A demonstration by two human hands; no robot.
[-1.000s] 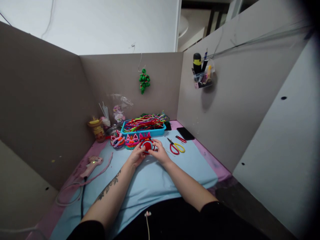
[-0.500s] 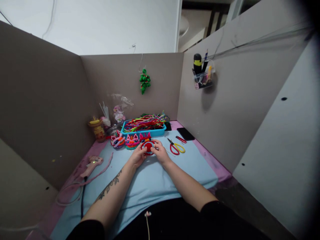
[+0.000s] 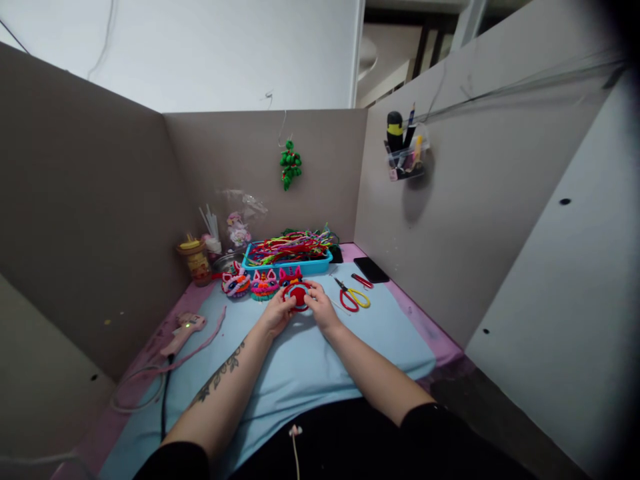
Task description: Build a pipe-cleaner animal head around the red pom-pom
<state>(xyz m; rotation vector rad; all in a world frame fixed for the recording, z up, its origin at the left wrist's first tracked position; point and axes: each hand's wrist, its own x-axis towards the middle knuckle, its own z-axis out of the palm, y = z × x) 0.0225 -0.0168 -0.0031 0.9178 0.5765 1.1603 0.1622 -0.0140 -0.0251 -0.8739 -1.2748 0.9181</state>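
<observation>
Since a second ago the right hand has slid its thumb from the lower edge of the disc onto its face. That disc sits just below the centre of the frame, round and soft-looking, with a plump red middle, a pale blue-grey ring and a red rim. Left hand and right hand pinch its opposite sides, each grip closed on it. Just beyond stand three fuzzy, rounded heads with pointed pink ears, the rightmost partly hidden. Behind them, a glossy blue plastic tray is heaped with thin, fuzzy, many-coloured stems. Right of centre lie scissors with red and yellow loops, on the creased, cloth-covered surface. Lower left, a smooth pink glue gun shows a green light.
</observation>
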